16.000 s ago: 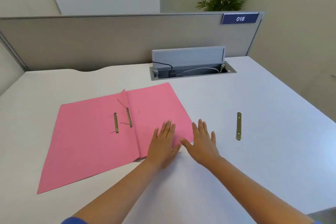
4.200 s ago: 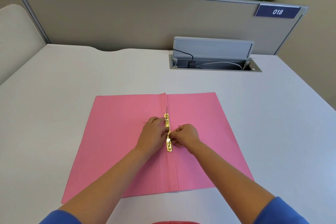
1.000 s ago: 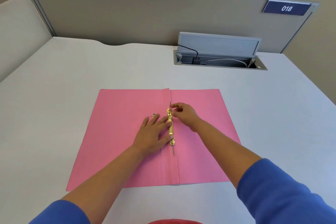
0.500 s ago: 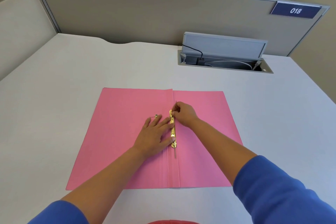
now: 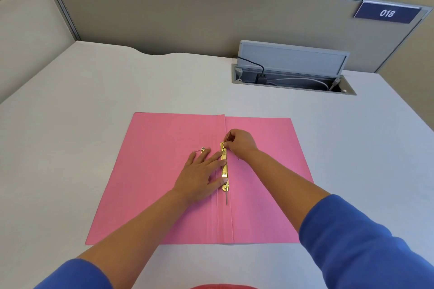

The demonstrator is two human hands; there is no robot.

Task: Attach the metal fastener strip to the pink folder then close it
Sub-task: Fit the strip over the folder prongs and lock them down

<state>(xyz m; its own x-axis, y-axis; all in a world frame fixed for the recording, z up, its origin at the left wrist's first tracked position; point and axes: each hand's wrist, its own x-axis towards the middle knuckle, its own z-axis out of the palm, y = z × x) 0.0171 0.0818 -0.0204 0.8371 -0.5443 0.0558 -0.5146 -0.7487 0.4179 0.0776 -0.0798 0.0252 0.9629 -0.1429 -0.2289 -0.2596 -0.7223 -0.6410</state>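
Head view: one pink folder [image 5: 164, 171], one metal fastener strip [image 5: 224, 169], two hands.

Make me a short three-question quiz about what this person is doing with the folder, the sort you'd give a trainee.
1. True or false: the pink folder lies closed on the desk.
2. Which hand lies flat beside the gold fastener strip? A) left hand B) right hand
3. Fill in: the blue sign on the partition reads ___.

Key:
1. False; it lies open, both covers flat.
2. A; the right hand pinches at the strip's far end.
3. 018
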